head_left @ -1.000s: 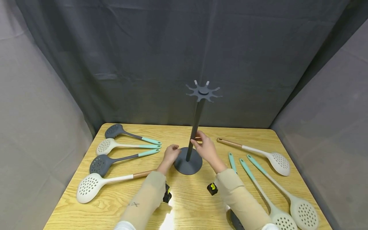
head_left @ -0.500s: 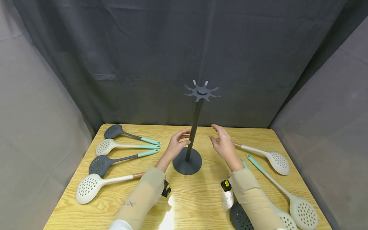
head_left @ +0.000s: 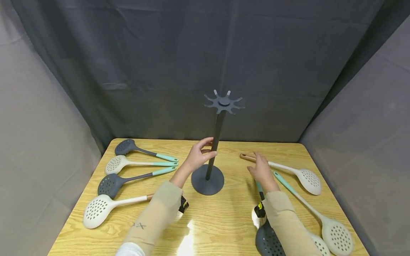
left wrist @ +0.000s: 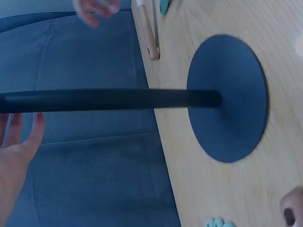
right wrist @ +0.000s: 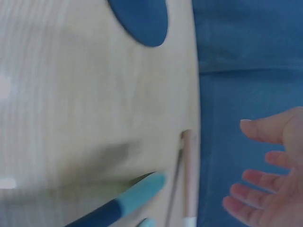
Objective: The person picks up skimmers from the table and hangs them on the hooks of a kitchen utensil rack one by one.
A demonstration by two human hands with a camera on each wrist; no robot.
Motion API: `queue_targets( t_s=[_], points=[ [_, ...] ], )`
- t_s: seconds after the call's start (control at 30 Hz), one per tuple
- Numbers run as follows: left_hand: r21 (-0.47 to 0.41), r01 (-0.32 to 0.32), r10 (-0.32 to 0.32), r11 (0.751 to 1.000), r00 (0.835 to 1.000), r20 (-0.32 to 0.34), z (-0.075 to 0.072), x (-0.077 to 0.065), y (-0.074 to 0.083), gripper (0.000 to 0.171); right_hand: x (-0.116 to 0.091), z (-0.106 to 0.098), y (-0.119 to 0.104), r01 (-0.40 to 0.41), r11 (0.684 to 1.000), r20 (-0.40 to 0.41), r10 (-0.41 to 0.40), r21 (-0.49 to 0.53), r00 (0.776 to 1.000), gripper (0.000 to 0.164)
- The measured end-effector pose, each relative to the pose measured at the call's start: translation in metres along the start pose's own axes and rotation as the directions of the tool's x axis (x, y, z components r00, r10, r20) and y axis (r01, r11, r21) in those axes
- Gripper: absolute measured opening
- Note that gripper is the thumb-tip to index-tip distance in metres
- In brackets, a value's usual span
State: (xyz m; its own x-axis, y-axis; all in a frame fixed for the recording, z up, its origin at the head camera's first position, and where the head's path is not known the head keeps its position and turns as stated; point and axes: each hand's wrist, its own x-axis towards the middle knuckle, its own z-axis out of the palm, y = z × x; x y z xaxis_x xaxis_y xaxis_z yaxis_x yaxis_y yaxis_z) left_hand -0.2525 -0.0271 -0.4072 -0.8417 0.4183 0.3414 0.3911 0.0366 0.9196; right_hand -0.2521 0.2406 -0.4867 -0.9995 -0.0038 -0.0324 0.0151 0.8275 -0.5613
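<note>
A dark utensil stand (head_left: 217, 128) with a round base and a ring of hooks on top stands upright mid-table. My left hand (head_left: 196, 158) is at its pole, thumb overlapping the pole in the head view. In the left wrist view the relaxed fingertips (left wrist: 39, 118) reach the pole's edge without wrapping it. My right hand (head_left: 263, 174), empty and with loosely spread fingers, hovers on the right. Below it are a dark skimmer (head_left: 268, 238) with a mint handle and a white skimmer (head_left: 309, 180) whose wooden handle is partly hidden behind the fingers.
Several skimmers lie on the left, among them a white one (head_left: 97, 211) with a wooden handle and a dark one (head_left: 110, 185) with a mint handle. A cream skimmer (head_left: 337, 234) lies at the right. Dark cloth (head_left: 160, 71) hangs behind the wooden table (head_left: 221, 227).
The right hand has left the pole and moved right, over the skimmers. The left hand has risen from beside the base to the pole. The stand stays in place.
</note>
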Motion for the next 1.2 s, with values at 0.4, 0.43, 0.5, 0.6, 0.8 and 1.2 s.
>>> queue_targets(
  t_s=[0.4, 0.43, 0.5, 0.6, 0.8, 1.2],
  points=[
    [0.128, -0.036, 0.036, 0.991, 0.999, 0.005, -0.002, 0.006, 0.01, 0.04, -0.009, 0.016, 0.025, -0.232, 0.971, 0.216, 0.24, -0.062, 0.946, 0.071],
    [0.137, -0.042, 0.042, 0.99, 0.999, 0.003, -0.002, 0.006, 0.009, 0.039, -0.009, 0.017, 0.025, -0.24, 0.968, 0.227, 0.249, -0.068, 0.942, 0.07],
    [0.153, -0.053, 0.054, 0.987, 0.999, -0.006, -0.002, 0.008, 0.005, 0.037, -0.01, 0.018, 0.027, -0.239, 0.967, 0.253, 0.254, -0.089, 0.934, 0.067],
    [0.182, -0.051, 0.056, 0.982, 0.998, -0.02, -0.001, 0.012, -0.009, 0.036, -0.01, 0.021, 0.029, -0.224, 0.967, 0.274, 0.25, -0.122, 0.929, 0.061],
    [0.22, -0.049, 0.058, 0.974, 0.998, -0.032, -0.001, 0.017, -0.025, 0.036, -0.01, 0.025, 0.035, -0.206, 0.966, 0.253, 0.241, -0.156, 0.937, 0.048],
    [0.204, -0.047, 0.056, 0.978, 0.998, -0.037, 0.0, 0.016, -0.024, 0.036, -0.012, 0.028, 0.036, -0.169, 0.967, 0.226, 0.21, -0.19, 0.951, 0.039]
  ],
)
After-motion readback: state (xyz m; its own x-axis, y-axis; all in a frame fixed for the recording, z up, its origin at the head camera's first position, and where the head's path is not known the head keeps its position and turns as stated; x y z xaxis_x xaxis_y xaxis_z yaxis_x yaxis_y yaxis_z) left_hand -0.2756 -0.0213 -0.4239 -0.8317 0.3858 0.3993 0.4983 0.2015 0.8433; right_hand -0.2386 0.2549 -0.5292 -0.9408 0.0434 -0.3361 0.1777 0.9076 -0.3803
